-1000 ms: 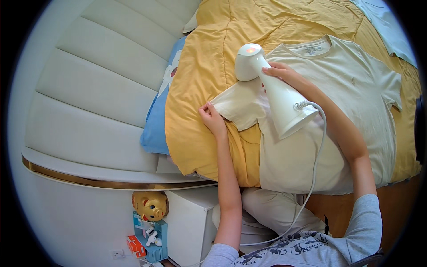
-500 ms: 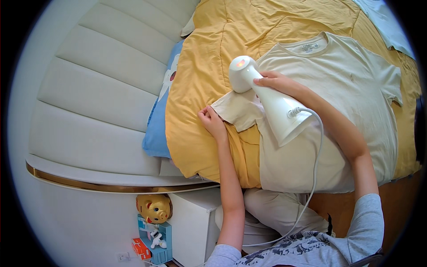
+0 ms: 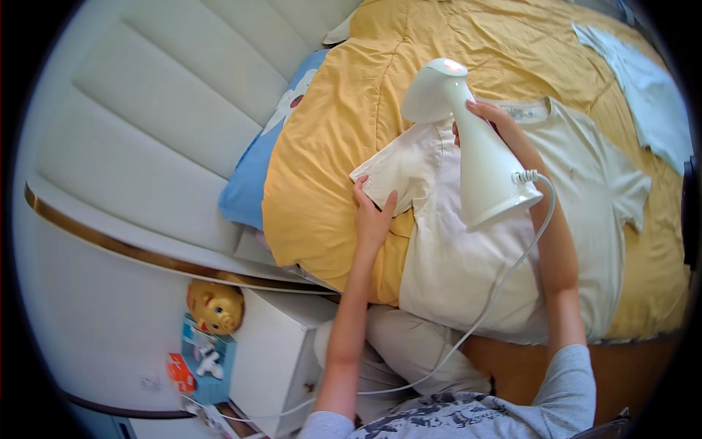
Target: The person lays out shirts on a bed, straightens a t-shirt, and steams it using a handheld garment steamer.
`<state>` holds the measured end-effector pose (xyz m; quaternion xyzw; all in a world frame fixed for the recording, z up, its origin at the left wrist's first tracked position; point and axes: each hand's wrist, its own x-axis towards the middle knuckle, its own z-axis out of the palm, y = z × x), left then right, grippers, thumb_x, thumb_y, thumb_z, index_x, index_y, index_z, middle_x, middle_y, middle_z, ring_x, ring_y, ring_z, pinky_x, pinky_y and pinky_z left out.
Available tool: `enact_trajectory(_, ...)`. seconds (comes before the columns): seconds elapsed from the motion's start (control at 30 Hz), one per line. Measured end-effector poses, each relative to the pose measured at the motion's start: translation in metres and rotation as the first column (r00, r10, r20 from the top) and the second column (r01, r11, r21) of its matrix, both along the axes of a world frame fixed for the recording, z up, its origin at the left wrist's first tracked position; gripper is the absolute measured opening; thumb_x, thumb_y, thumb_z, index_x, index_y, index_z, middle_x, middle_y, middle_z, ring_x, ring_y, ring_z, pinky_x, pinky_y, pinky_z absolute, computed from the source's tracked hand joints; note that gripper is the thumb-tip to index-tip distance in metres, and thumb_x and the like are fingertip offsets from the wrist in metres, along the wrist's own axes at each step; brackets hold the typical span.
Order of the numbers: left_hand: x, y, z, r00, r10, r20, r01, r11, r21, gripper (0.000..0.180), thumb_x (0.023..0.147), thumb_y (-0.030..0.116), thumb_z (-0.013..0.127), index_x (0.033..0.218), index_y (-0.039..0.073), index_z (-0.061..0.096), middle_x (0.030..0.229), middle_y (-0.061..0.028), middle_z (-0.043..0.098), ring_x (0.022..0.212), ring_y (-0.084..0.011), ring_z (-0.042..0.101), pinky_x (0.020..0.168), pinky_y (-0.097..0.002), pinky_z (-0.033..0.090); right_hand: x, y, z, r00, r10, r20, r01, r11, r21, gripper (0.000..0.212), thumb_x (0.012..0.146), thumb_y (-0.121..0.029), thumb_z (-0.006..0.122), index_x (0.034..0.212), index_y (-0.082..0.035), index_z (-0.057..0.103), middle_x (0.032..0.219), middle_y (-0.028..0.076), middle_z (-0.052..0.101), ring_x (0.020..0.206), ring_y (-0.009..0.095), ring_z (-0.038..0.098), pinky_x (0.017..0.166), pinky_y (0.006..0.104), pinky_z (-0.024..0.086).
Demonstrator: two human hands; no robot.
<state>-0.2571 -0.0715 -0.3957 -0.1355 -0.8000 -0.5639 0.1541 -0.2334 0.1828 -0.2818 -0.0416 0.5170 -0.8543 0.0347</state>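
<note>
My right hand (image 3: 491, 119) is wrapped round the neck of a white handheld garment steamer (image 3: 482, 164), with part of its fingers hidden behind it. The steamer is tilted, its head above the left shoulder area of a cream T-shirt (image 3: 439, 263) spread on the bed. An orange light glows on top of its head. My left hand (image 3: 374, 219) rests at the cuff of the shirt's short sleeve (image 3: 398, 172), thumb and fingers apart. A white cord (image 3: 504, 282) runs from the steamer's base down across my lap.
A yellow quilt (image 3: 322, 175) covers the bed, with a light blue garment (image 3: 636, 95) at far right. A blue pillow (image 3: 245, 183) lies by the padded headboard (image 3: 139, 132). On the white nightstand side (image 3: 274, 351) stand a golden pig figure (image 3: 217, 307) and a blue box (image 3: 216, 377).
My right hand has lifted the steamer up and away from the sleeve. My left hand has opened from its pinch on the sleeve corner. The whole view has shifted and tilted.
</note>
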Motion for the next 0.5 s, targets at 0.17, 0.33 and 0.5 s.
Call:
enact_trajectory(0.17,0.003,-0.012,0.014,0.958,-0.116,0.261,0.100,0.992,0.076,0.027,0.079,0.009,0.050,0.104,0.007,0.039,0.057,0.0025,0.040,0.052,-0.0052,0.037,0.047,-0.0191,0.030,0.019,-0.011,0.011,0.997,-0.007,0.082,0.001,0.997,0.078,0.025,0.078,-0.029,0.049,0.083,-0.005,0.049,0.067,0.005,0.054,0.054,0.009,0.051,0.048,0.0204,0.042)
enact_trajectory(0.33,0.004,-0.031,0.007,0.964,-0.111,0.243,0.051,0.970,0.238,0.012,0.081,0.008,0.048,0.092,0.007,0.046,0.053,0.0060,0.027,0.047,-0.0029,0.025,0.042,-0.0195,0.022,0.012,-0.041,0.005,0.995,0.082,0.057,-0.093,0.974,0.208,0.024,0.079,-0.028,0.047,0.083,-0.004,0.049,0.067,0.006,0.054,0.056,0.010,0.052,0.049,0.0211,0.043)
enact_trajectory(0.5,0.036,-0.022,0.020,0.912,-0.198,0.360,0.127,0.969,0.210,0.010,0.082,0.009,0.048,0.090,0.004,0.049,0.057,0.0040,0.038,0.054,-0.0028,0.037,0.050,-0.0181,0.031,0.011,-0.059,-0.001,0.983,0.118,0.138,-0.148,0.962,0.228,0.025,0.081,-0.025,0.046,0.092,-0.002,0.048,0.071,0.008,0.054,0.061,0.013,0.053,0.054,0.0236,0.044)
